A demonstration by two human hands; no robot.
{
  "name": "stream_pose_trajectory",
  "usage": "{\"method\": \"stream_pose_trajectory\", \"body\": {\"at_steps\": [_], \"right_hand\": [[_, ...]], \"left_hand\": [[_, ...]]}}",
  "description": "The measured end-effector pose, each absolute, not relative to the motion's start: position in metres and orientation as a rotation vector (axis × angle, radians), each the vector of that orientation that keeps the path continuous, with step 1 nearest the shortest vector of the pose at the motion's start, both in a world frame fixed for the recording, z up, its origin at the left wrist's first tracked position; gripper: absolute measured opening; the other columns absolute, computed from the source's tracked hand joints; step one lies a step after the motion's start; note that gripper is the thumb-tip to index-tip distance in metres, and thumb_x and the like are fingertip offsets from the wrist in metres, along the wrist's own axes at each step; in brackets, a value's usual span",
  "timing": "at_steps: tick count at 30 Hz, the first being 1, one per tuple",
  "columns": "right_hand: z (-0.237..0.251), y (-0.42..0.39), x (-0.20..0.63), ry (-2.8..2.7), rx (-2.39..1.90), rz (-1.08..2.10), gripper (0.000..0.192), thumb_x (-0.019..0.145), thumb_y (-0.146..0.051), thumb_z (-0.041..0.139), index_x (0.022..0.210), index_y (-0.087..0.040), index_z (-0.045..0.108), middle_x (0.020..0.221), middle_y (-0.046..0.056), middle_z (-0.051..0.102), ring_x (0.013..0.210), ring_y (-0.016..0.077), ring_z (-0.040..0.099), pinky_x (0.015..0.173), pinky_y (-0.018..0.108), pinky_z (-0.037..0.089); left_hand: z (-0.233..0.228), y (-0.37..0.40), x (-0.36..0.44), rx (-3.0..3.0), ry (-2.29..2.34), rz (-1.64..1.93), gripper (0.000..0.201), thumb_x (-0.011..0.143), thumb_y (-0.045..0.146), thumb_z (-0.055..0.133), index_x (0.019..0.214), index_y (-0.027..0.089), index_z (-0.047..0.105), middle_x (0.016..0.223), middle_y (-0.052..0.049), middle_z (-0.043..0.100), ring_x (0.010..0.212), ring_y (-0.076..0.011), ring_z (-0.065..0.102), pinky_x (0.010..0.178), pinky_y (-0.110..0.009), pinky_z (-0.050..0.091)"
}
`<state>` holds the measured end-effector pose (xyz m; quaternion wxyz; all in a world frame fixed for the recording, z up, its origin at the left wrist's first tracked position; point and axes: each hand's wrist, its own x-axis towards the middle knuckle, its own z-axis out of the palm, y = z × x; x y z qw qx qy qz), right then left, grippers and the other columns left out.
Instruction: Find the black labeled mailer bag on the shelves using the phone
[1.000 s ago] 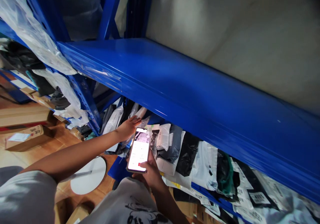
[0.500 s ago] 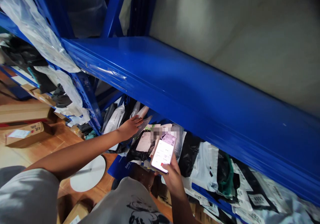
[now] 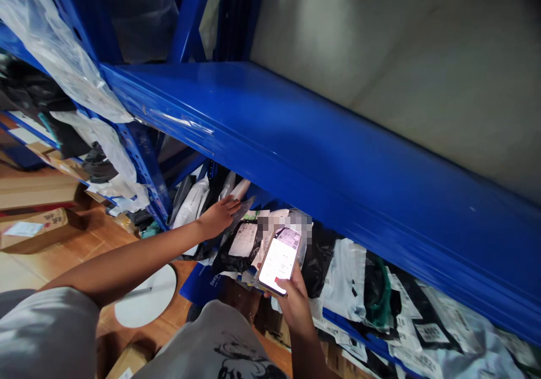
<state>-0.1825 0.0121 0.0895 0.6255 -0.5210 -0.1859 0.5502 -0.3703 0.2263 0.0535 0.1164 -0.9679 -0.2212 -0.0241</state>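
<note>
My right hand point(image 3: 293, 291) is closed around a smartphone point(image 3: 279, 261) with a lit white screen, its thumb over a red spot low on the display. Below the phone's far end lie parcels in the lower shelf bay, partly pixelated. My left hand point(image 3: 220, 217) reaches in among the upright parcels, its fingers stretched out against a clear plastic-wrapped parcel point(image 3: 240, 213). Just right of it is a black parcel point(image 3: 244, 239) with a white label. White plastic mailers point(image 3: 192, 201) stand to the left of that hand. Its thumb is not clearly visible.
A wide blue shelf beam point(image 3: 262, 125) crosses above both hands. More bagged parcels point(image 3: 344, 280) line the lower shelf to the right. A round white disc point(image 3: 146, 297) and cardboard boxes point(image 3: 34, 230) are on the floor at left. Clear plastic sheeting point(image 3: 63, 47) hangs on the upright.
The view has shifted slightly. The phone has moved slightly right and its screen tilts a little differently. My left hand stays on the parcels.
</note>
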Motion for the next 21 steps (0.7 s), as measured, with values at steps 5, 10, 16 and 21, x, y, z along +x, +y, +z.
{"method": "stream_pose_trajectory", "body": {"at_steps": [5,10,16,21], "right_hand": [[0.0880,0.0108,-0.1819,-0.446,-1.193,1.269,0.096,0.059,-0.021,0.072,0.146,-0.027,0.030,0.091,0.004,0.077,0.069,0.0245,0.071,0.042,0.025,0.051],[0.0899,0.0103,-0.1823,-0.447,-1.195,1.264,0.097,0.059,-0.020,0.071,0.146,-0.027,0.030,0.090,0.004,0.077,0.070,0.0248,0.070,0.041,0.025,0.051],[0.0911,0.0100,-0.1835,-0.445,-1.193,1.262,0.095,0.059,-0.020,0.071,0.146,-0.027,0.033,0.092,0.005,0.077,0.070,0.0244,0.070,0.042,0.025,0.051],[0.0915,0.0095,-0.1850,-0.467,-1.156,1.266,0.087,0.061,-0.019,0.070,0.143,-0.028,0.040,0.099,0.006,0.077,0.074,0.0252,0.071,0.041,0.024,0.050]], "left_hand": [[0.0495,0.2280,-0.3709,-2.853,-0.662,-0.101,0.016,0.079,0.025,0.066,0.092,0.018,0.075,0.143,-0.008,0.051,0.138,-0.0264,0.038,0.119,-0.043,0.018],[0.0471,0.2289,-0.3712,-2.876,-0.665,-0.137,0.017,0.079,0.024,0.066,0.092,0.019,0.074,0.143,-0.008,0.052,0.137,-0.0253,0.038,0.120,-0.042,0.015],[0.0501,0.2263,-0.3708,-2.857,-0.663,-0.112,0.018,0.080,0.024,0.064,0.093,0.017,0.075,0.141,-0.010,0.053,0.137,-0.0268,0.038,0.119,-0.043,0.018],[0.0484,0.2258,-0.3693,-2.847,-0.690,-0.117,0.019,0.082,0.023,0.062,0.096,0.017,0.074,0.141,-0.009,0.053,0.137,-0.0260,0.038,0.119,-0.043,0.019]]}}
